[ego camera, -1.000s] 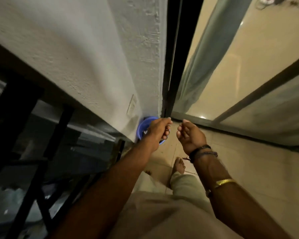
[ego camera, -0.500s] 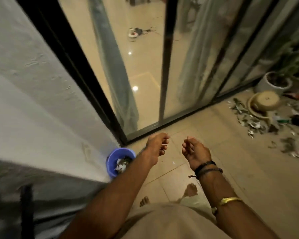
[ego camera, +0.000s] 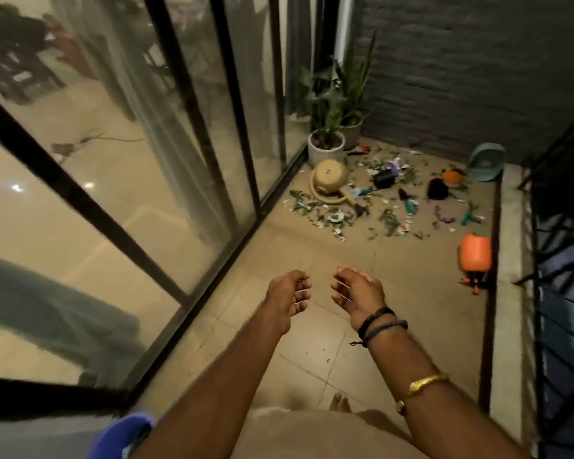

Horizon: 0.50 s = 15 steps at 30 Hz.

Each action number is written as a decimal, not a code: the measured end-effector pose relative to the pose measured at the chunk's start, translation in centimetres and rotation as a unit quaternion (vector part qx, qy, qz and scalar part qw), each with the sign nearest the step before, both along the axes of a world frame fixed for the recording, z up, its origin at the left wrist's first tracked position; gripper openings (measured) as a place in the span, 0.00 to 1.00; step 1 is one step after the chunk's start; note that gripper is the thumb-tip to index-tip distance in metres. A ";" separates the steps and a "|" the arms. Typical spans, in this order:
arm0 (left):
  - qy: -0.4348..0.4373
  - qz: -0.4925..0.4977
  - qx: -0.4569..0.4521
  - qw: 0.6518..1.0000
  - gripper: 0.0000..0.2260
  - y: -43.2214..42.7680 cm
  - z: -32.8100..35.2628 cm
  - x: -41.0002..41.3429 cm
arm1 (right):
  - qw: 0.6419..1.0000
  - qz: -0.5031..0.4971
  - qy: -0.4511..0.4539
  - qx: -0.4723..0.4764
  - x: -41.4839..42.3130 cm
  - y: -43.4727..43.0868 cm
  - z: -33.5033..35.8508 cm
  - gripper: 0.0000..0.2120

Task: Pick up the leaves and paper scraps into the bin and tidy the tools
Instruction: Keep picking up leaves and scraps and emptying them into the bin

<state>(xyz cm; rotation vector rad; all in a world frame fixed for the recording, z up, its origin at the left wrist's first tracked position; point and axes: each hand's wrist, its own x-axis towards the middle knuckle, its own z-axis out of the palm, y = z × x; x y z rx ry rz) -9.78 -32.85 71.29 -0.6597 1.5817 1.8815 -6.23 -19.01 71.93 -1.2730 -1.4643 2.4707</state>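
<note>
Green leaves and white paper scraps (ego camera: 332, 215) lie strewn over the tiled floor at the far end of the balcony. Small garden tools (ego camera: 410, 205) lie among them. The blue bin (ego camera: 123, 433) peeks in at the bottom left edge, behind my left arm. My left hand (ego camera: 287, 298) and my right hand (ego camera: 357, 291) hang in front of me over bare tiles, fingers loosely curled, both empty. The litter is well beyond both hands.
Glass sliding doors (ego camera: 146, 193) run along the left. A dark railing (ego camera: 557, 260) and a low kerb bound the right. Potted plants (ego camera: 327, 144), a tipped tan pot (ego camera: 328, 178), an orange sprayer (ego camera: 475, 255) and a teal dustpan (ego camera: 486, 162) stand near the far brick wall.
The view has swung from the blue bin in the corner round to the littered far end of the balcony. Both hands stayed empty and came away from the bin.
</note>
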 end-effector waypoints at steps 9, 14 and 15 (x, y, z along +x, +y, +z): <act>-0.010 -0.110 0.021 0.994 0.06 15.0 0.2 -8.7 | 0.993 -0.114 -0.005 -0.002 -6.3 14.2 0.2 0.05; -0.008 -0.160 0.022 0.987 0.05 22.4 -0.7 -16.7 | 0.987 -0.163 -0.008 0.006 -12.9 20.2 -0.9 0.04; -0.008 -0.170 0.025 0.985 0.05 23.9 -0.8 -18.4 | 0.985 -0.174 -0.007 0.004 -14.4 21.4 -1.0 0.05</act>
